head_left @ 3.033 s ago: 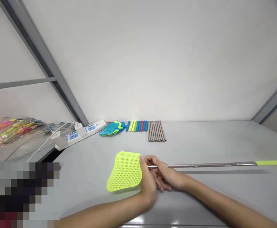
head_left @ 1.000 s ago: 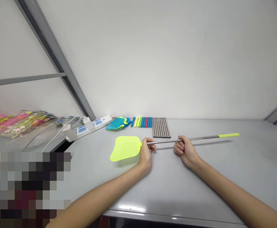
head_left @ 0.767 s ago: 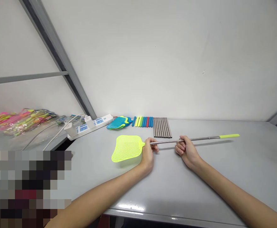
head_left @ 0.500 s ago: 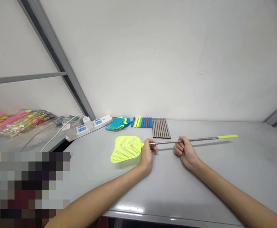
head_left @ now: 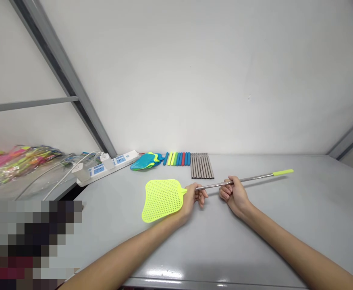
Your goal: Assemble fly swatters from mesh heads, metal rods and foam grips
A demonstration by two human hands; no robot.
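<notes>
A fly swatter (head_left: 163, 200) with a yellow-green perforated head, an extended metal rod and a yellow-green grip spans the space over the grey table. My left hand (head_left: 193, 198) is closed around its neck, just right of the head. Farther along, my right hand (head_left: 234, 195) wraps round the middle of the rod. The grip end points to the right and slightly away from me. Behind my hands lie a row of metal rods (head_left: 202, 166), a row of coloured handles (head_left: 178, 159) and a pile of blue and yellow-green swatter heads (head_left: 146, 161).
A white power strip (head_left: 110, 167) with plugged-in adapters and cables stands at the back left. Beyond it, plastic bags of colourful items (head_left: 22, 161) lie on another surface. A wall (head_left: 194, 80) rises behind the table (head_left: 212, 245). The lower left corner is pixelated.
The swatter's head has come lower and nearer to me, so the rod slants more. Both hands keep their hold. The whole view has shifted slightly.
</notes>
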